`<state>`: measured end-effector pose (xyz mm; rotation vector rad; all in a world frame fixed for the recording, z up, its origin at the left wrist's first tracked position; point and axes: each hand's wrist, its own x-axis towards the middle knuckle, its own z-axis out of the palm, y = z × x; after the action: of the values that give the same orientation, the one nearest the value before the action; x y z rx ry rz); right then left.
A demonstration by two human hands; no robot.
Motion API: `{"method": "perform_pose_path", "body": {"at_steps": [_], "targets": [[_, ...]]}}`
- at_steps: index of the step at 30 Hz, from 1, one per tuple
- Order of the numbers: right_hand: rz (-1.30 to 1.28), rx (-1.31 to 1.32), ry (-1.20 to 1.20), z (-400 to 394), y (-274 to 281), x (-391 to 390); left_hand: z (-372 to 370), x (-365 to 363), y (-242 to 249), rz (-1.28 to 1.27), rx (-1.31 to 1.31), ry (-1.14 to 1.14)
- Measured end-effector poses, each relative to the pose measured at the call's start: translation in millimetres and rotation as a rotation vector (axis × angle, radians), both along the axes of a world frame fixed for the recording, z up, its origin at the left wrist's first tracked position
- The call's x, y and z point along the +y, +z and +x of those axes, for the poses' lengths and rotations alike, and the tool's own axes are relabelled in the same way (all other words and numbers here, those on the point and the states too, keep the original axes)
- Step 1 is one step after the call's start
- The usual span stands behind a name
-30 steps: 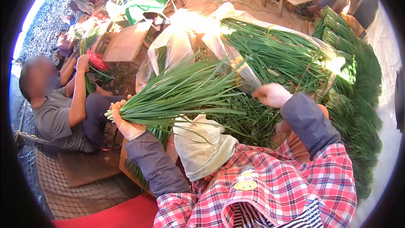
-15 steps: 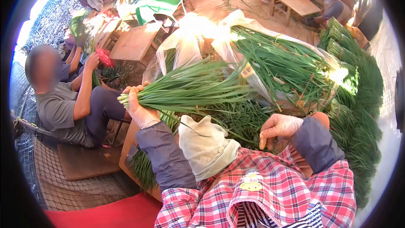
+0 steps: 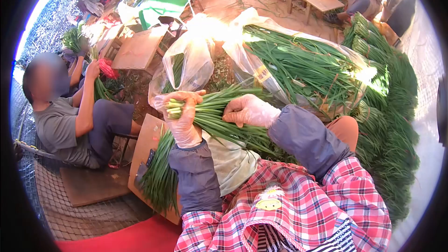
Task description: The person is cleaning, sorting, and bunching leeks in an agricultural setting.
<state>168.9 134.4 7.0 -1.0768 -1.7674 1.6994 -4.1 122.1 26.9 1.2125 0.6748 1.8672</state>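
Note:
My left hand (image 3: pixel 184 116), in a thin clear glove, is closed around a bunch of green chives (image 3: pixel 210 114) near its pale cut ends. The leaves fan out to the right, over my lap. My right hand (image 3: pixel 249 111), also gloved, is at the right side of this bunch, with thumb and fingers pinched on some of its leaves. Exactly which stalks they grip is partly hidden. Below my left forearm, another bundle of chives (image 3: pixel 161 182) lies on a wooden board (image 3: pixel 140 158). A pale cloth (image 3: pixel 228 163) covers my knee.
An open plastic bag (image 3: pixel 275 84) of loose chives (image 3: pixel 303 67) lies ahead. Tied bundles (image 3: pixel 396 98) are stacked along the right. A co-worker (image 3: pixel 60 126) sits at left, handling chives. Low wooden tables (image 3: pixel 140 49) and other people are farther back.
My right hand has moved left and up from beside my lap to the bunch. My left hand has shifted right and turned, bringing the cut ends closer. The view has shifted slightly.

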Motion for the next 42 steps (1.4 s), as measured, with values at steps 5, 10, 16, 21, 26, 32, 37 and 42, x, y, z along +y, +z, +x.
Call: {"method": "perform_pose_path", "body": {"at_steps": [5,10,16,21,26,32,37,42], "targets": [[0.646,-0.348,-0.132,1,-10,-14,-4,1,-18,-0.083,-0.035,-0.024],[0.748,-0.708,-0.259,61,-50,8,-35,10,-34,-0.178,-0.196,0.117],[-0.34,-0.464,0.124,95,-4,-31,-28,7,10,0.027,0.06,0.305],[-0.887,0.841,0.141,42,-47,-55,44,-25,1,0.553,0.992,0.031],[-1.029,0.867,0.11,36,-40,-55,74,-79,-39,0.84,1.323,-0.352],[-0.936,0.74,-0.039,30,-68,-55,70,-92,-44,0.789,1.291,-0.414],[-0.696,0.667,-0.148,45,-79,-30,44,-96,-59,-0.032,0.6,-0.2],[-0.676,0.718,-0.117,31,-74,-30,55,-80,-117,-0.908,-0.435,-0.656]]}}
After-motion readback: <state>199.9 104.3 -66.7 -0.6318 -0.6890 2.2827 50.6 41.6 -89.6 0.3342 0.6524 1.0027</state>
